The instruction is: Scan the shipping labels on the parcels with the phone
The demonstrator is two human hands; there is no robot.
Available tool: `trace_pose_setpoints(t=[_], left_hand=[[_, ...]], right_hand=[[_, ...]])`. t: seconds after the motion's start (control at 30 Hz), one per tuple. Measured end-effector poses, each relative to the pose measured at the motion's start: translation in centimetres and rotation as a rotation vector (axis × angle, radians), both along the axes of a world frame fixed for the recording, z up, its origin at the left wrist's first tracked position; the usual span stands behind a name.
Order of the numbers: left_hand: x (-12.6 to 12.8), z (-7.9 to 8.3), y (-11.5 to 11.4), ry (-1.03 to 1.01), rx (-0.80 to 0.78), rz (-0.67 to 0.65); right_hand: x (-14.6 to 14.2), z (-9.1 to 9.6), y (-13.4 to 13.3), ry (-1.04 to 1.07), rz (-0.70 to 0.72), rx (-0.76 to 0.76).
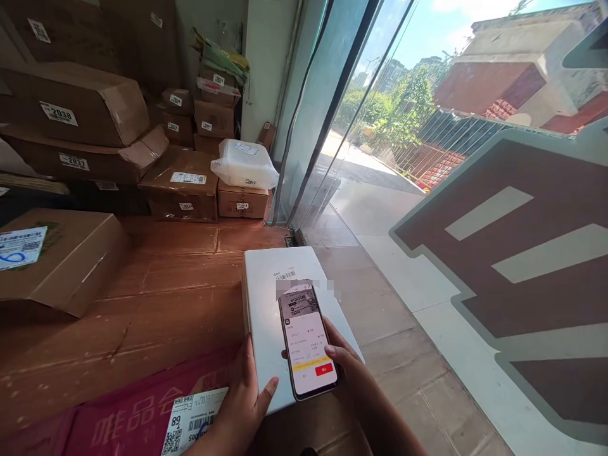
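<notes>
Left hand (247,394) fingers clamp white box (278,304) at its near edge; right hand (350,366) fingers wrap phone (306,342). Bare floor (180,285) lies left, glass wall (332,107) right. Cartons (95,101) are labelled 2038, 2037.

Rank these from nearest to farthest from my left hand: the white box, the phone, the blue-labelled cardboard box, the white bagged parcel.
1. white box, touched by the left hand.
2. phone, just right.
3. blue-labelled cardboard box, far left.
4. white bagged parcel, at the back.
</notes>
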State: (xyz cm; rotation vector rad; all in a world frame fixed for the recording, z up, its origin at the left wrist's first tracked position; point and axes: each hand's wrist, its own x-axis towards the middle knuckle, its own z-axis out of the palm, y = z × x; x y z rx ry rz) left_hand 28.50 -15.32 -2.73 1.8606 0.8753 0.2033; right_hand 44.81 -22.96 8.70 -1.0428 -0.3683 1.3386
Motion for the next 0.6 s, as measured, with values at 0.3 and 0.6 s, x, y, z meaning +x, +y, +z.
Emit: trace_pose_setpoints(t=[0.3, 0.6], left_hand=[[0.1, 0.0, -0.1, 0.029, -0.007, -0.012], [0.1, -1.0, -0.1, -0.010, 0.020, 0.023]], right_hand=[[0.2, -0.6, -0.9, -0.074, 0.143, 0.086], [-1.1, -0.8, -1.5, 0.052, 0.135, 0.070]])
